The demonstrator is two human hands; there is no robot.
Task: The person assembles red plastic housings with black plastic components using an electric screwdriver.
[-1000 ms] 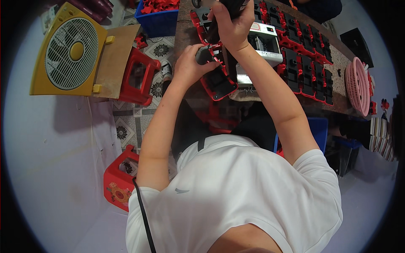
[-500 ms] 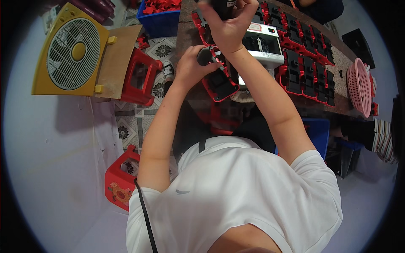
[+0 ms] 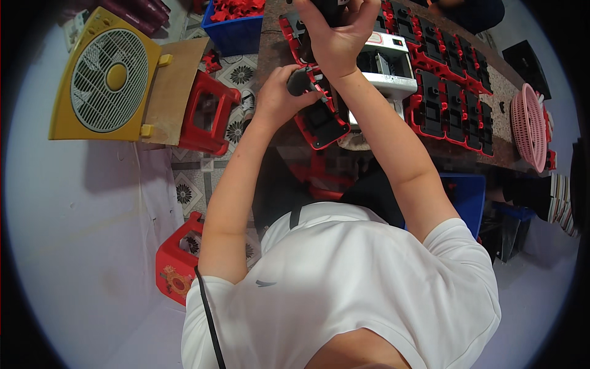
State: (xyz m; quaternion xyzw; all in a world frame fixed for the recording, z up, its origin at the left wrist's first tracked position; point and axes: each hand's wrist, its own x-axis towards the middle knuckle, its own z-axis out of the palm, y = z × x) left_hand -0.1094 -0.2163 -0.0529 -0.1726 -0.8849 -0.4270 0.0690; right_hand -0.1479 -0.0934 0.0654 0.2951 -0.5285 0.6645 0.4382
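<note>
My right hand (image 3: 339, 40) is wrapped around a black tool (image 3: 332, 9) with a thick round body. The upper edge of the view cuts the tool off, so its kind and tip do not show. My left hand (image 3: 278, 97) grips a red-and-black plastic casing (image 3: 322, 125) by a grey part, with thumb and fingers curled round it. The casing lies at the table's near edge, its black inner side facing up. Another red-and-black casing (image 3: 294, 34) lies just beyond. Right of the casings, partly behind my right forearm, stands a white machine (image 3: 393, 83) with a dark opening.
Rows of similar red-and-black casings (image 3: 452, 114) cover the table's right part, near a pink plastic basket (image 3: 527, 129). A blue bin (image 3: 236, 35) holds red parts. At left stand a yellow box fan (image 3: 117, 77) and a red stool (image 3: 206, 117). Another person's arm (image 3: 522, 194) shows at right.
The whole view has shifted slightly. Both hands keep nearly the same places and grips.
</note>
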